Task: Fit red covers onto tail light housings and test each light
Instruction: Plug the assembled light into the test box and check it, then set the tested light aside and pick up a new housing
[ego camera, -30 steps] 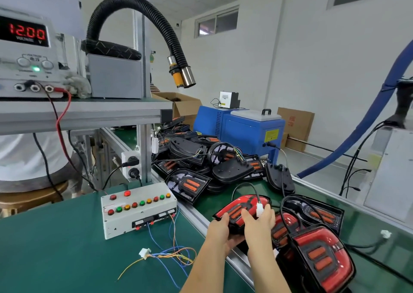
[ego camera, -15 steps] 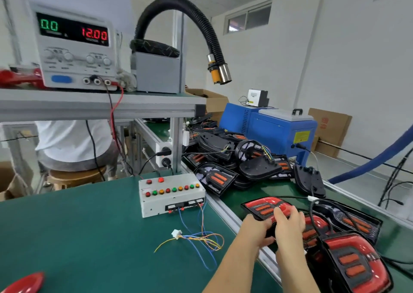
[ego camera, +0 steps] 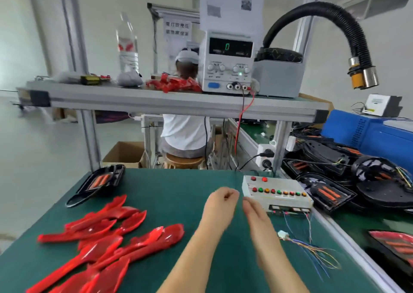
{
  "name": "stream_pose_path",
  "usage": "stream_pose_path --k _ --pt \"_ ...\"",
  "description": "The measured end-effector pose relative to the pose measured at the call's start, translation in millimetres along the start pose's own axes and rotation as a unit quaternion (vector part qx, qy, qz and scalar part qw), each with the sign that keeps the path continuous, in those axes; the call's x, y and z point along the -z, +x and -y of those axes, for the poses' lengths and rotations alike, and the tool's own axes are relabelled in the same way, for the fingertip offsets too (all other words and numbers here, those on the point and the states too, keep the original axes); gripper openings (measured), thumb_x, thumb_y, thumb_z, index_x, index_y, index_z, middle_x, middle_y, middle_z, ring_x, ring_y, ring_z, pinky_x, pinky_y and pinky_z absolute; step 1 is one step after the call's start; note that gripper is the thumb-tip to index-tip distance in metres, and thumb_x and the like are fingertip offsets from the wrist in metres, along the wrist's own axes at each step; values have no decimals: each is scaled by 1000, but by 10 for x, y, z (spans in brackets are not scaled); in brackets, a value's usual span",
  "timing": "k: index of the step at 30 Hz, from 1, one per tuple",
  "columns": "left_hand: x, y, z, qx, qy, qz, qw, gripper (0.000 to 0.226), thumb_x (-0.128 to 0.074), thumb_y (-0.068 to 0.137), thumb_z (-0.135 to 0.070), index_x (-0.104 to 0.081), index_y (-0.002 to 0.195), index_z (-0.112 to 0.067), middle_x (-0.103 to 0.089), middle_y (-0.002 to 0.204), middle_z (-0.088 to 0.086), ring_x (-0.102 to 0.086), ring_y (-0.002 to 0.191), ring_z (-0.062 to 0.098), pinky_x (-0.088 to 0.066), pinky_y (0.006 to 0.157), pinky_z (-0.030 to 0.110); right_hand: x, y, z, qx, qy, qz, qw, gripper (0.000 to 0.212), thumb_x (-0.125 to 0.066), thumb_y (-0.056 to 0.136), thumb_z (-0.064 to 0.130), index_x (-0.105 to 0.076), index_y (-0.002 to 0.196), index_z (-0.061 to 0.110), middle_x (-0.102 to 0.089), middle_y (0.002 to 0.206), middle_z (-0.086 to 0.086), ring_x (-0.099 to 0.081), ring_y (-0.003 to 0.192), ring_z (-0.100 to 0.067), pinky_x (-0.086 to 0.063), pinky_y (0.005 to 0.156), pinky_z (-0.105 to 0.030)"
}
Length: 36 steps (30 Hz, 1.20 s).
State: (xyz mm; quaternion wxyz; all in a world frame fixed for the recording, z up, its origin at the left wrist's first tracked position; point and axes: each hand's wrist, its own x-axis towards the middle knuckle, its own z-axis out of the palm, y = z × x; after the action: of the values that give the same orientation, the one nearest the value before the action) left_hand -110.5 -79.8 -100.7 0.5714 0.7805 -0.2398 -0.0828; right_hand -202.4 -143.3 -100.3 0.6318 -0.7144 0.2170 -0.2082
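**Both hands empty above the table**

Your left hand (ego camera: 220, 201) hovers over the middle of the table (ego camera: 169, 192) with its fingers curled in toward the palm, and it holds nothing. Your right hand (ego camera: 254, 212) is just beside it, apart from it. Its fingers are nearly straight and blurred, and it too is empty and touches nothing.

The red covers (ego camera: 107, 243) lie in a loose heap toward the table's front left corner. One black tail light housing (ego camera: 100, 181) sits at the far left corner, overhanging the edge. The test box (ego camera: 277, 194) stands at the far right edge, near your right hand. Its white connector (ego camera: 282, 234) and coloured wires lie loose on the table along the right edge.
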Motion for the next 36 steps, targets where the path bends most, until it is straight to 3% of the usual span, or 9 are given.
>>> stream_pose_path --k 2,6,8,12,18,22,28,32,36 --pt "489 169 236 15 69 -99 993 19 -50 94 -21 -68 93 -13 -64 94 0 -57 88 20 -47 83 35 -289 66 -161 -21 -24 44 998 33 -46 102 28 -53 133 19 -53 137 5 -46 119 -9 -32 105 -27" --pt "1371 483 614 102 242 -238 935 38 -49 95 -30 -57 129 -14 -50 133 13 -41 124 34 -35 102 38 -538 238 -475 -54 -54 102 992 17 -47 101 33 -59 113 30 -54 131 7 -48 110 -4 -35 94 -22" --pt "1686 588 762 158 319 -247 901 48 -48 95 -38 -48 136 -12 -42 141 14 -35 129 35 -34 102 41 -552 294 -557 -67 -67 95 991 10 -48 101 31 -58 103 33 -53 128 7 -48 109 -4 -35 93 -23" --pt "1993 785 1071 238 417 -229 847 70 -49 92 -53 -34 144 -10 -30 152 13 -21 141 33 -21 114 47 -523 353 -696 -46 -104 70 991 20 -51 100 27 -57 120 28 -52 128 10 -47 116 -4 -32 99 -19" --pt "2183 995 1292 296 464 -197 811 95 -50 82 -71 -19 150 -12 -24 155 17 -20 142 41 -15 114 56 -487 391 -769 -21 -139 78 987 25 -50 100 26 -55 124 28 -50 125 17 -47 115 4 -31 95 -11" --pt "2240 1034 1323 322 468 -173 805 71 -59 89 -47 -32 144 -10 -36 147 17 -32 135 42 -25 108 64 -461 415 -785 -22 -139 75 987 26 -50 100 25 -55 126 28 -48 127 17 -46 119 3 -30 97 -10" --pt "2169 1036 1310 322 505 -173 782 41 -42 94 -11 -43 135 -11 -40 140 18 -34 129 45 -20 102 75 -452 428 -785 -17 -136 77 988 26 -51 100 24 -55 125 26 -48 130 13 -46 122 0 -31 101 -11" --pt "2166 1000 1272 281 530 -191 777 38 -48 90 -15 -49 128 -11 -50 130 16 -46 121 39 -34 100 62 -448 435 -800 -17 -135 81 987 28 -50 100 25 -54 128 25 -48 131 13 -45 123 -2 -31 104 -14" --pt "2206 1007 1191 206 546 -222 781 27 -49 89 -16 -56 114 -9 -62 107 10 -60 96 30 -40 83 41 -445 434 -794 -22 -121 83 989 26 -50 100 22 -55 126 24 -49 131 11 -46 122 -1 -32 102 -12"
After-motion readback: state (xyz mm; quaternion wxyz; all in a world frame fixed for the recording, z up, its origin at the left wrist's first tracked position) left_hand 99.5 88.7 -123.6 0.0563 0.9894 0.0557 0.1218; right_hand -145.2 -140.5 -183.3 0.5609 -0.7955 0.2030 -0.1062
